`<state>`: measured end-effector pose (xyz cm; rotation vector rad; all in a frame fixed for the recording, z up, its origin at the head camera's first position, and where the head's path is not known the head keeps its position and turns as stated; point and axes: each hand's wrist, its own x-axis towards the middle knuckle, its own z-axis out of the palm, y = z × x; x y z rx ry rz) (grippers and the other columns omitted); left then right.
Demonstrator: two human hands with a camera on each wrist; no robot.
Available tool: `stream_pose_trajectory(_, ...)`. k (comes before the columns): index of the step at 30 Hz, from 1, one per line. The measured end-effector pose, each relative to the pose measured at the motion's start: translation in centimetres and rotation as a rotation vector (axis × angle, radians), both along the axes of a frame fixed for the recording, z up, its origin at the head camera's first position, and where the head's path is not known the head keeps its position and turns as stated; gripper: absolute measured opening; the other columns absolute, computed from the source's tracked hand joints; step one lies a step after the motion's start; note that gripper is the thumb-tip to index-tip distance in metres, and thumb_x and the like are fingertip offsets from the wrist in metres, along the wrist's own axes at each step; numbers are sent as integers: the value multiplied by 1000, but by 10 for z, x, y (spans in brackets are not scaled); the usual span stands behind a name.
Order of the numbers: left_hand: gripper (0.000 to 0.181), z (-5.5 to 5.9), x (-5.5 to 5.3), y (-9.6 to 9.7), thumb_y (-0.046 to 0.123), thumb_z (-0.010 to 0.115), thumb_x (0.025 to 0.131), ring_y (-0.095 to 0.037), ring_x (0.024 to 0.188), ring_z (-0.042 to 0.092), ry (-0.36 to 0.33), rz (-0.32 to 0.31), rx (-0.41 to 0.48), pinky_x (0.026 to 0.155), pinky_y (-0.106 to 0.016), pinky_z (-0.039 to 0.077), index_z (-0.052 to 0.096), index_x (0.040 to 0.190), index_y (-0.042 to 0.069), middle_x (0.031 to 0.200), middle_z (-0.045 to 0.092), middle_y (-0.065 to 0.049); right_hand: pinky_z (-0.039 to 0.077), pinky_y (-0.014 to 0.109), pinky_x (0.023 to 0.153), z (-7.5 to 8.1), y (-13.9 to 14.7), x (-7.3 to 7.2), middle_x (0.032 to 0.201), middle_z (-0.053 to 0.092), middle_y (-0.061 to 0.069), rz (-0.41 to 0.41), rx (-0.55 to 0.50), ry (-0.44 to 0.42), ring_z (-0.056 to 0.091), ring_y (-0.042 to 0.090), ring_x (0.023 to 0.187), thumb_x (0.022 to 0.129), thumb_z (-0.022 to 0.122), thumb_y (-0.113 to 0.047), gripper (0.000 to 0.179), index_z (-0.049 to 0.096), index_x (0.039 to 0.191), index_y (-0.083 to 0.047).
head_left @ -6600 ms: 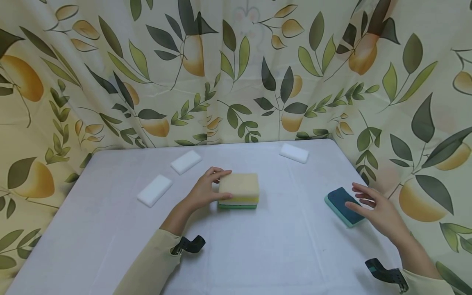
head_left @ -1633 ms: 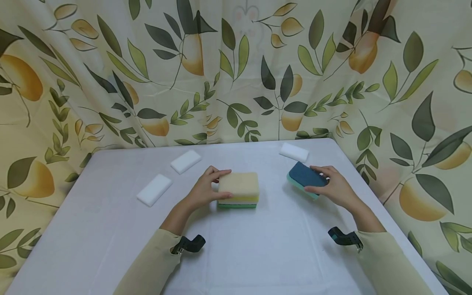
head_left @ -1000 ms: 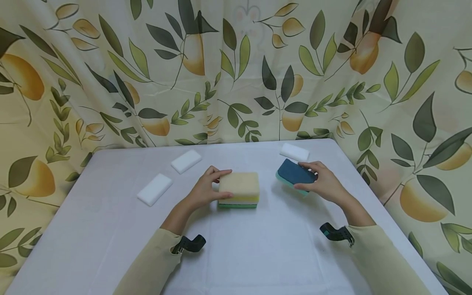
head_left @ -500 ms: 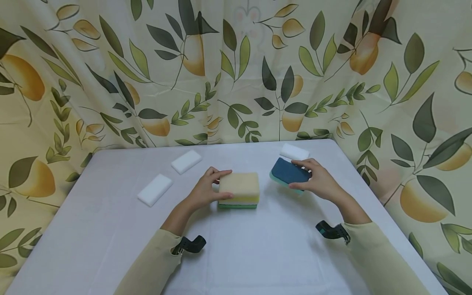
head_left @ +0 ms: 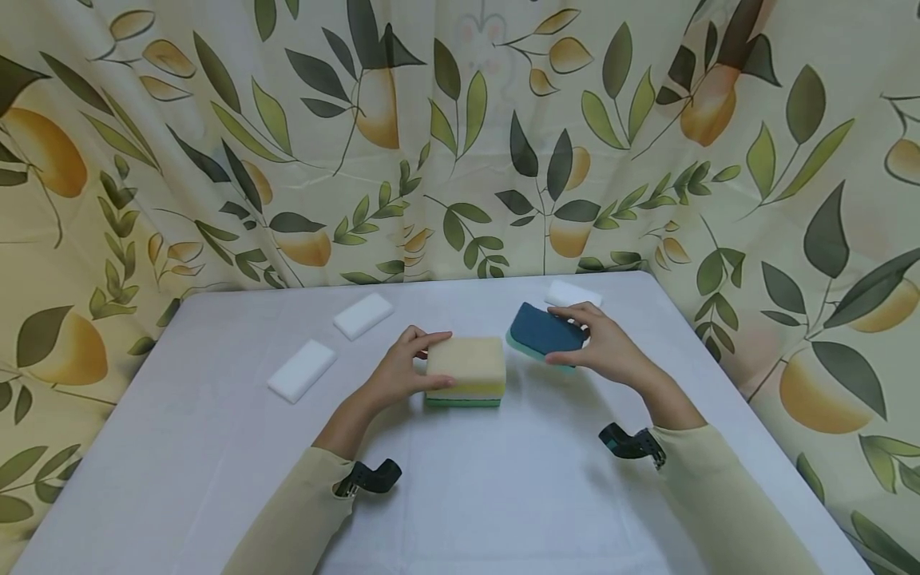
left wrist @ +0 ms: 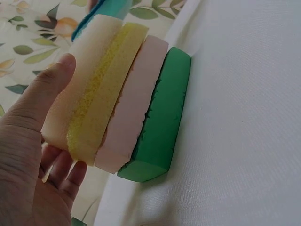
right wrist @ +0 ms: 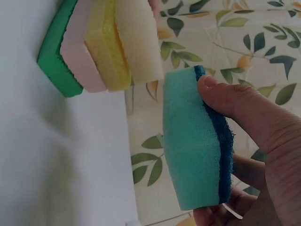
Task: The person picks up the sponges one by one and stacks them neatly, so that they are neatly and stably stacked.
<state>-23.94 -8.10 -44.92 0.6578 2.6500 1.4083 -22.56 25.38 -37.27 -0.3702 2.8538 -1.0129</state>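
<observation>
A stack of sponges (head_left: 467, 366) stands mid-table, layered green (left wrist: 162, 113), pale pink (left wrist: 134, 94), yellow and, on top, cream (left wrist: 87, 61). My left hand (head_left: 395, 371) grips the upper layers from the left side, thumb on the near face and fingers at the far side. Just right of the stack, my right hand (head_left: 614, 347) pinches a teal sponge (right wrist: 193, 141) with a dark blue scouring face (head_left: 546, 329) turned up. This sponge is tilted and raised off the table, its left end near the stack's upper right edge. My thumb lies on its near edge.
Two white foam blocks (head_left: 302, 371) lie at the left and back left of the white-covered table (head_left: 503, 495). Another white block (head_left: 573, 293) sits at the back right, partly hidden behind my right hand. A leaf-and-fruit patterned curtain (head_left: 460, 160) hangs behind.
My right hand has taken hold of the teal sponge at the table's right, lifted it and carried it left, close to the stack. My left hand has stayed in place on the stack.
</observation>
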Motion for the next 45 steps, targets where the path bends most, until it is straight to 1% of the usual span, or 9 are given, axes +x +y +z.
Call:
stream_pose_trajectory(9,76,0,0,0,32,88,73,-26,110,57,10,1,-7,96,-41,47,56,141,23,107,46,-4,43,54,98,4,-12,-3,141,43,18,36,-10,4,45,37,122,78,83,-40,84,46,147,-11)
stream_pose_trajectory(14,76,1,1,0,33,88,73,-26,110,55,4,2,-7,97,-41,46,55,142,23,111,46,-4,40,58,102,6,-17,-2,142,43,18,58,-27,10,44,37,124,77,84,-38,83,47,147,-12)
stream_pose_trajectory(19,77,1,1,1,37,87,74,-25,111,54,-4,3,-10,96,-42,46,54,143,25,117,47,-4,40,57,102,7,-23,-3,139,45,16,73,-43,9,44,35,123,77,85,-36,81,48,146,-13)
stream_pose_trajectory(26,79,-1,0,-1,38,86,75,-25,112,54,16,-4,-23,97,-43,45,51,145,25,127,45,-5,41,56,101,8,-33,-4,135,47,14,109,-76,2,44,36,126,76,85,-33,81,49,145,-12)
stream_pose_trajectory(29,79,-2,0,-1,38,86,75,-26,111,55,22,-7,-26,96,-43,46,51,145,26,129,44,-5,41,55,102,7,-37,-4,134,47,13,113,-87,0,45,35,125,75,86,-31,80,50,144,-14)
stream_pose_trajectory(34,79,-1,1,-1,37,86,75,-26,111,55,26,-14,-18,96,-43,46,50,145,26,129,44,-5,42,54,102,7,-43,-5,135,47,13,128,-95,-2,46,33,125,74,87,-32,80,51,144,-14)
stream_pose_trajectory(39,81,-2,1,-2,35,86,75,-28,112,55,30,-20,-27,97,-45,46,48,147,25,132,43,-7,45,53,99,8,-48,-5,137,46,13,152,-101,-10,46,33,123,74,87,-32,80,51,144,-15)
stream_pose_trajectory(45,83,-2,1,-2,34,86,76,-29,114,55,29,-25,-29,98,-46,45,46,148,24,134,41,-7,45,51,98,9,-55,-5,133,46,13,164,-99,0,48,33,121,73,88,-29,79,52,143,-15)
